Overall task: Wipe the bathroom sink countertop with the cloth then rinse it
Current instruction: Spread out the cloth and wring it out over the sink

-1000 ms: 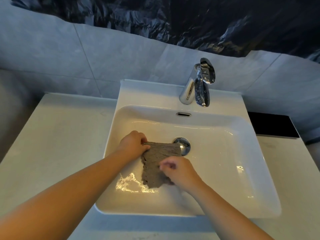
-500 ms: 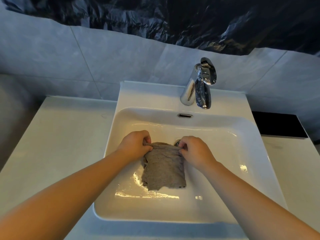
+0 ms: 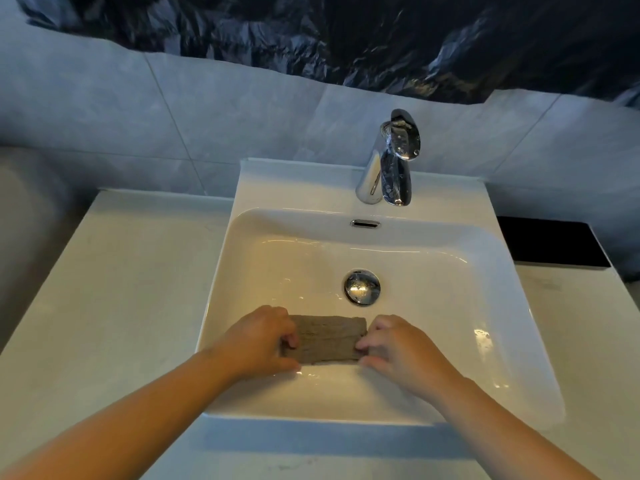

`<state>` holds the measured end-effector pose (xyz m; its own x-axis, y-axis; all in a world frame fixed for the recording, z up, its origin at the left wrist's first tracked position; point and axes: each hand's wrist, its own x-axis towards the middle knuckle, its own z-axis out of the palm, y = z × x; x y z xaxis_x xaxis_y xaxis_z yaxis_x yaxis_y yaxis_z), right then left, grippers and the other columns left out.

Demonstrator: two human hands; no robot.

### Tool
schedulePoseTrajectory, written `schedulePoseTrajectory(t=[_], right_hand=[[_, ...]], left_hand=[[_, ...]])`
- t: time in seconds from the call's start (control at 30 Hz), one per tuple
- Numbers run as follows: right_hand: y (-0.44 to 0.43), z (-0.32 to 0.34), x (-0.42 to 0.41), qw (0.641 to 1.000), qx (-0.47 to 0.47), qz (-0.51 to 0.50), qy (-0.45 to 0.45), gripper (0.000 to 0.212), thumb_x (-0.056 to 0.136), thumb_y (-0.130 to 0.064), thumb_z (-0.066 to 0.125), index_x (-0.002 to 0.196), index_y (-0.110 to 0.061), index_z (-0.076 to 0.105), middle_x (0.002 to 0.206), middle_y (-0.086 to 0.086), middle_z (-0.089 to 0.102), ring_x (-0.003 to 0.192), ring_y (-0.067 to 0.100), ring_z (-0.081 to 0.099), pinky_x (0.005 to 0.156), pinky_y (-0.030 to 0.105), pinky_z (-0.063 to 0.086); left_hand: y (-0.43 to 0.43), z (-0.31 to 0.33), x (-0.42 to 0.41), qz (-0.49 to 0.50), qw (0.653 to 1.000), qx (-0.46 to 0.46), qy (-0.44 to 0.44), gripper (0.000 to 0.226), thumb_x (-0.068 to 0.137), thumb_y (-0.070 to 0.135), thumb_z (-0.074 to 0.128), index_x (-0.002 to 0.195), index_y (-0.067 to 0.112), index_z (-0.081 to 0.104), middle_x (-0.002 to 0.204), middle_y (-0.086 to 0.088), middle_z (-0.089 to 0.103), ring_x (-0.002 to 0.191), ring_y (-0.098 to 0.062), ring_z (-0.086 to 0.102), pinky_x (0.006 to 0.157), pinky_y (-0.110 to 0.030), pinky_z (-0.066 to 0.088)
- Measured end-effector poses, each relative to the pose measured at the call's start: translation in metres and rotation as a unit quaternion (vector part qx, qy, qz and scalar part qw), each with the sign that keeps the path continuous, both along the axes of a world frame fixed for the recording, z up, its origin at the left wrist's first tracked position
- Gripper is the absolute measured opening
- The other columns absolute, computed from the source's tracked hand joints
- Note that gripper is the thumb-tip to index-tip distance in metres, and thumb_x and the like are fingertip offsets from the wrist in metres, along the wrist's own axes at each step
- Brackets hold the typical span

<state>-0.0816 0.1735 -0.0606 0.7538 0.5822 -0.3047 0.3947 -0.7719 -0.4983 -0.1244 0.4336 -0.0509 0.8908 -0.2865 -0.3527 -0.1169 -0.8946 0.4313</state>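
Observation:
A grey-brown cloth (image 3: 327, 338), folded into a short wide rectangle, is held in the white sink basin (image 3: 460, 306) near its front wall. My left hand (image 3: 259, 337) grips the cloth's left end and my right hand (image 3: 394, 344) grips its right end. The chrome drain (image 3: 362, 287) lies uncovered just behind the cloth. The chrome faucet (image 3: 391, 164) stands at the back rim; no water runs from it. White countertop (image 3: 114, 292) stretches to the left of the basin.
Countertop also runs to the right (image 3: 585, 320), with a black rectangular object (image 3: 550, 242) at its back edge. Grey wall tiles (image 3: 207, 109) rise behind the sink, with dark crinkled plastic sheeting (image 3: 346, 32) above them.
The cloth hung lengthwise over the drain; it is now folded in half and pulled toward me. Both hands moved with it toward the basin's front, leaving the drain uncovered.

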Motion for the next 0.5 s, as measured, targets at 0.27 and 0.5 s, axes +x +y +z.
schedulePoseTrajectory(t=[0.27, 0.5], right_hand=[[0.030, -0.016, 0.011, 0.977, -0.003, -0.211, 0.043, 0.036, 0.085, -0.050, 0.060, 0.087, -0.015, 0.056, 0.088, 0.000, 0.056, 0.078, 0.016, 0.055, 0.063, 0.028, 0.041], [0.040, -0.011, 0.003, 0.966, 0.112, -0.209, 0.101, 0.023, 0.092, -0.036, 0.055, 0.085, -0.017, 0.046, 0.073, -0.003, 0.051, 0.064, 0.009, 0.047, 0.056, 0.021, 0.035]], left_hand=[[-0.018, -0.001, 0.025, 0.058, 0.998, 0.008, -0.032, 0.052, 0.076, 0.051, 0.068, 0.118, 0.024, 0.053, 0.110, 0.005, 0.053, 0.102, -0.016, 0.047, 0.085, -0.028, 0.041], [-0.028, -0.008, 0.035, -0.007, 0.994, 0.083, 0.069, 0.052, 0.065, 0.054, 0.075, 0.100, 0.019, 0.057, 0.094, 0.002, 0.051, 0.087, -0.017, 0.048, 0.075, -0.030, 0.044]])
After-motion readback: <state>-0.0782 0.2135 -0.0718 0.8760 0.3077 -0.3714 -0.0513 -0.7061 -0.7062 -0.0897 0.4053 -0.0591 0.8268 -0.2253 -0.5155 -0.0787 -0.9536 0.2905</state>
